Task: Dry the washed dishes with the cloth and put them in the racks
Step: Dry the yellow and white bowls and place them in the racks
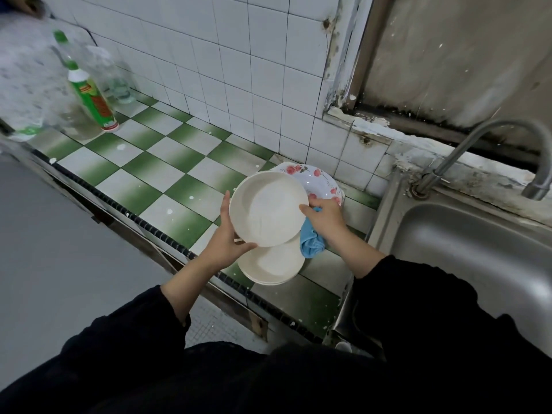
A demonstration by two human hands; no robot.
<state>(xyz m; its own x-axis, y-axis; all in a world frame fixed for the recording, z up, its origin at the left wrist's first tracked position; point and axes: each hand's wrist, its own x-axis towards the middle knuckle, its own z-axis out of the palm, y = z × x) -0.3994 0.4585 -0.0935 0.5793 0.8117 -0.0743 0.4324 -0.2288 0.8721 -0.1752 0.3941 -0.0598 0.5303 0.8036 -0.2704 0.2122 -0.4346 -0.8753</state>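
Observation:
A cream plate is held tilted above the counter, its hollow side facing me. My left hand grips its left and lower rim. My right hand holds the plate's right rim with the thumb on the front, and a blue cloth hangs from under that hand. Below them a stack of cream plates lies on the counter. Behind the held plate a white dish with red flowers leans by the wall. No rack is in view.
The green and white checkered counter runs to the left, with a green-labelled bottle and clear bottles at its far end. A steel sink with a curved tap lies to the right. The counter's front edge drops to the floor.

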